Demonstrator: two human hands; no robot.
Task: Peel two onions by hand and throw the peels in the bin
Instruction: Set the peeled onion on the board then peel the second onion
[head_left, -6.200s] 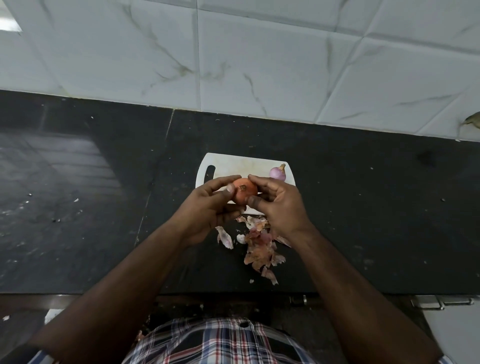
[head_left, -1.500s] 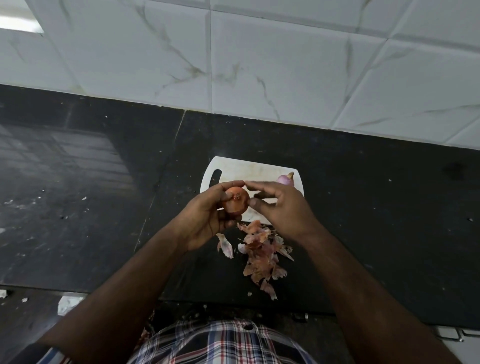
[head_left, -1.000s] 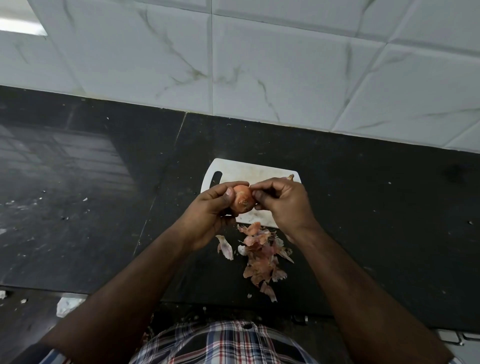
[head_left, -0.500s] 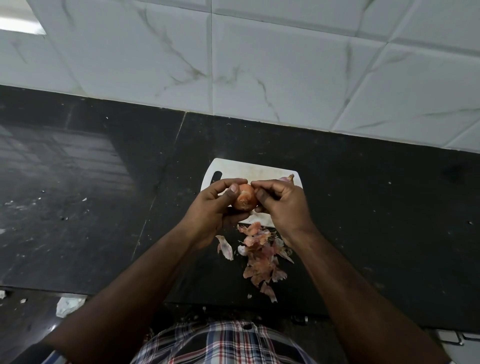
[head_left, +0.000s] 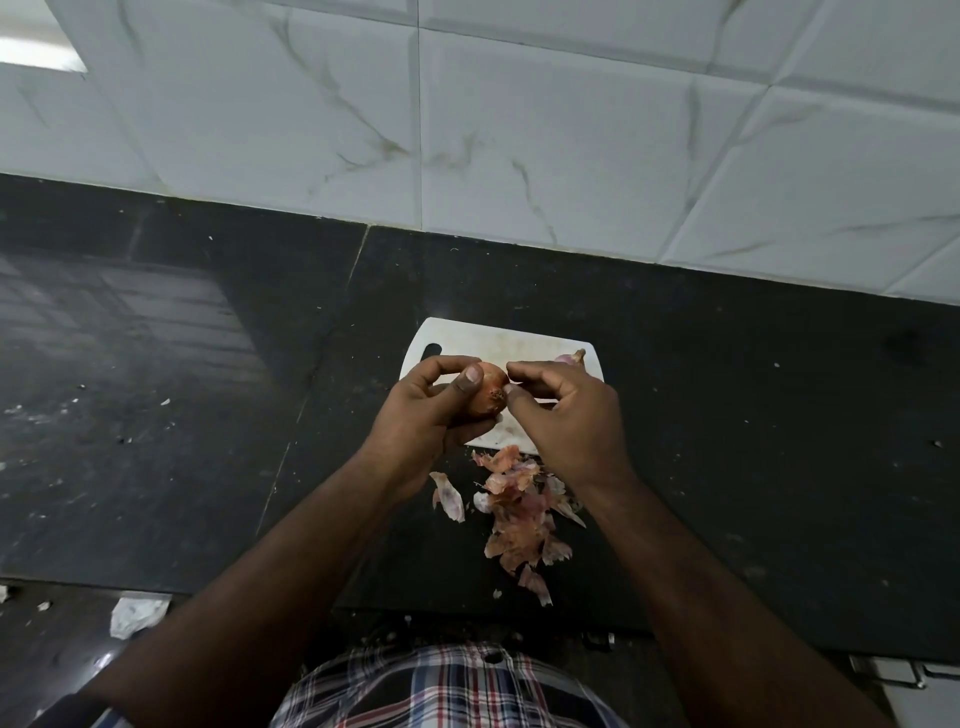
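Over the cutting board (head_left: 524, 347), your left hand (head_left: 428, 410) grips the unpeeled onion (head_left: 487, 396), root end turned right toward your right hand (head_left: 563, 410), whose pinched fingertips (head_left: 511, 389) touch that root. A peeled onion (head_left: 569, 358) and the peels (head_left: 519, 512) lie near.

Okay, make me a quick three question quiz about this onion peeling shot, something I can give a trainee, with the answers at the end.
1. True or false: the peeled onion lies on the white cutting board.
2. Multiple choice: where is the pile of peels? A) on the board B) on the dark counter in front of the board C) in a bin
3. Fill in: the left hand holds the unpeeled ____ while the right hand picks at its end.

Key: 1 true; 2 B; 3 onion
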